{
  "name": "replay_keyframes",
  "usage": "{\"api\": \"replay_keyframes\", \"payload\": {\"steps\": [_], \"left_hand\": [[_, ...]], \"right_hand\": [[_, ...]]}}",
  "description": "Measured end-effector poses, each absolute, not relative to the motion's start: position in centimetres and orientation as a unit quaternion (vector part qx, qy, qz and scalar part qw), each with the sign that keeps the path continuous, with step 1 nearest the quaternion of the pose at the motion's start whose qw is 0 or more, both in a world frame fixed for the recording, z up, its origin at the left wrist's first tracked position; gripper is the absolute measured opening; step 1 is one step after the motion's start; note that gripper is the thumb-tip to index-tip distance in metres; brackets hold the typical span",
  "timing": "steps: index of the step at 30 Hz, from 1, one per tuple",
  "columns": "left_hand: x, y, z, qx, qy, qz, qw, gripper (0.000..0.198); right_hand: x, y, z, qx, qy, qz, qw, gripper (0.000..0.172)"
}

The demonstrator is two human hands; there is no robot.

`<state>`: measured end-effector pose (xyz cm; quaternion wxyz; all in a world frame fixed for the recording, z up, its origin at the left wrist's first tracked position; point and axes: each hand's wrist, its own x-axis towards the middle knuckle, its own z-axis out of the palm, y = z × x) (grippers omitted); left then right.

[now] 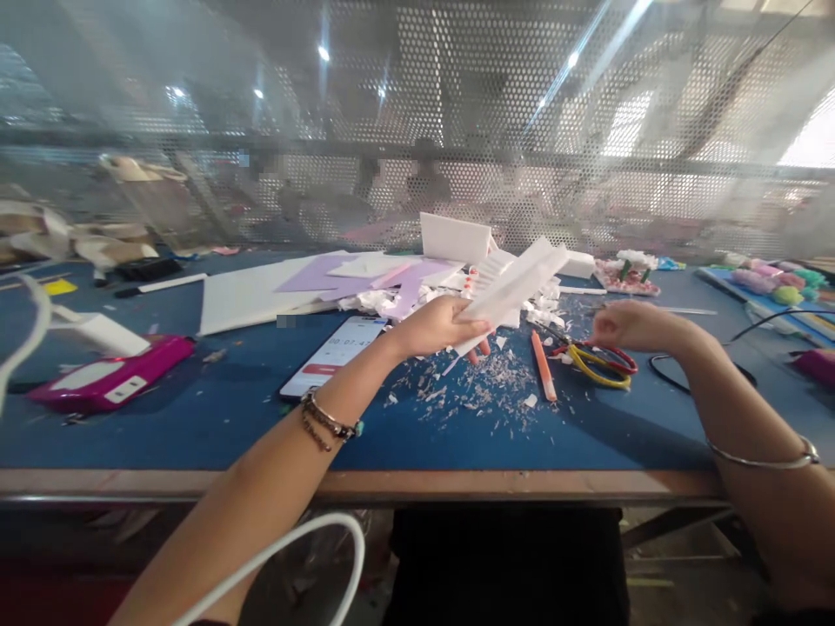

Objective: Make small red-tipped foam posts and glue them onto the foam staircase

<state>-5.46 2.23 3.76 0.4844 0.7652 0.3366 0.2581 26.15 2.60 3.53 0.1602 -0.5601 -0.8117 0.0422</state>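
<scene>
My left hand (pixel 450 329) grips a strip of white paper (pixel 518 283), thumb above and fingers beneath, just right of the phone (pixel 339 348); the strip slants up and away from me. My right hand (pixel 617 326), well to the right of the phone, has its fingers curled in beside the red-and-yellow scissors (pixel 577 354); I cannot tell whether it is holding them or merely close by. The scissors lie on the blue tabletop (pixel 215 443), with an orange tool (pixel 543 365) between them and the phone. Small paper scraps (pixel 483 391) litter the surface right of the phone, under and around my paper. My left forearm crosses the phone's right side, hiding part of it. Beyond the phone lie lilac sheets (pixel 310 276) and a white board (pixel 241 291); to its left sits a magenta device (pixel 153 363).
</scene>
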Motion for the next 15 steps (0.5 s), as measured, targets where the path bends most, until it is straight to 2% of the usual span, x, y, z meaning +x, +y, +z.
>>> {"api": "replay_keyframes", "payload": {"steps": [1, 3, 7, 10, 15], "left_hand": [[-5.5, 2.5, 3.5, 0.758, 0.330, 0.264, 0.497, 0.028], [-5.5, 2.8, 2.8, 0.743, 0.324, 0.275, 0.517, 0.027], [-5.4, 3.1, 1.6, 0.700, 0.317, 0.287, 0.571, 0.027], [-5.1, 3.4, 0.6, 0.663, 0.310, 0.309, 0.607, 0.024], [-4.4, 3.7, -0.5, 0.611, 0.278, 0.346, 0.656, 0.016]], "right_hand": [[26.4, 2.6, 3.1, -0.568, -0.816, 0.055, 0.092, 0.040], [26.2, 2.7, 2.4, -0.580, -0.812, 0.066, -0.023, 0.030], [25.2, 3.2, 1.9, -0.589, -0.797, 0.041, -0.128, 0.026], [25.8, 3.5, 2.1, -0.589, -0.798, 0.007, -0.124, 0.024], [27.9, 4.0, 2.8, -0.598, -0.799, -0.052, -0.016, 0.025]]}}
